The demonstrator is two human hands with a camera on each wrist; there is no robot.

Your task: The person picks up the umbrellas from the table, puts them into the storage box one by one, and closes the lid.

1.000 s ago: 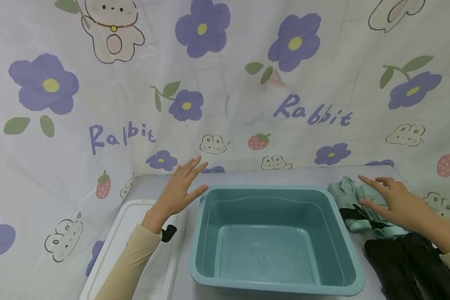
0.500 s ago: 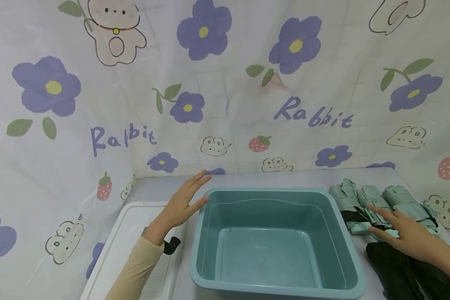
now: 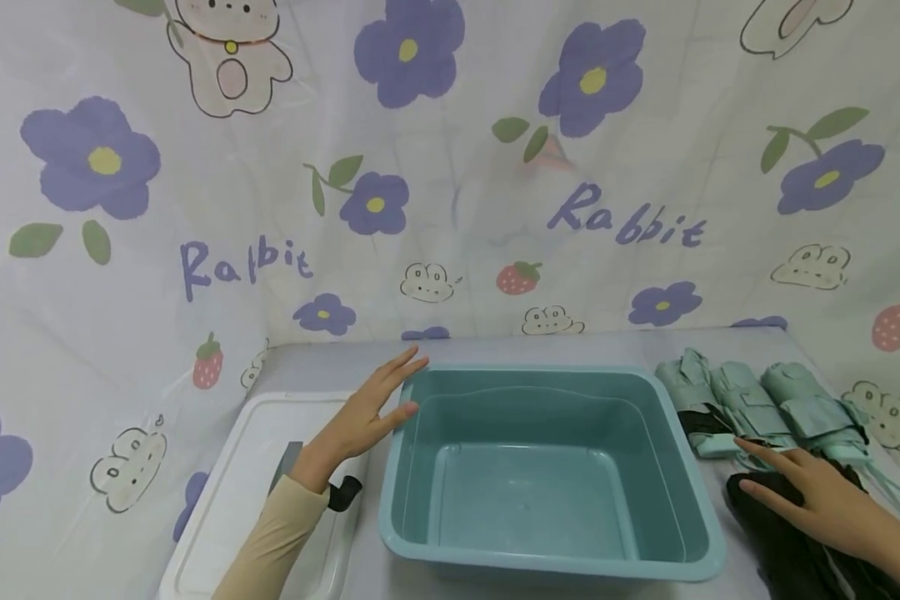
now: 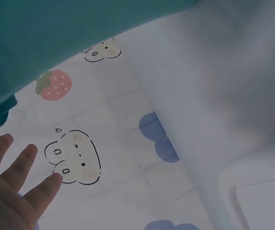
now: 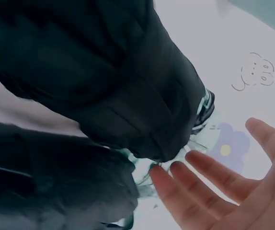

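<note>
The folded black umbrella (image 3: 795, 533) lies at 3 o'clock of the teal basin (image 3: 547, 467), its long axis going from 11 to 5 o'clock. The right hand (image 3: 817, 500) rests flat on it, fingers spread. The left hand (image 3: 363, 412), open, touches the basin's left rim
</note>
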